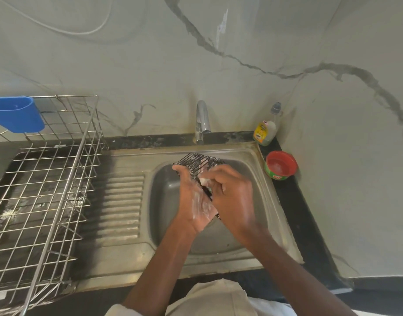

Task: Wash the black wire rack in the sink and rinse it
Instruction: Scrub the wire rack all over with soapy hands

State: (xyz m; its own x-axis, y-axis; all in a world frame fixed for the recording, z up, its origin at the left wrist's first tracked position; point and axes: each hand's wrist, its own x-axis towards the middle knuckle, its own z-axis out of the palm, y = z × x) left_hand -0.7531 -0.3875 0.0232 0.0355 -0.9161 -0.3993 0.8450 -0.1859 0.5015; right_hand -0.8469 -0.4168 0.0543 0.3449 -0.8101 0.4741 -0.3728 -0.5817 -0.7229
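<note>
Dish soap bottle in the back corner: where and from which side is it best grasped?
Probably round the dish soap bottle body below its narrow cap, coming from the front-left over the sink: it stands upright, walls close behind and right, and the red tub sits in front.

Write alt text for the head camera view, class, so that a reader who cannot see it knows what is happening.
Over a steel sink, a soapy left hand holds a black wire rack while the right hand scrubs it with a sudsy white pad. The tap is not running. A metal dish rack stands left; a soap bottle and red tub sit right.
</note>
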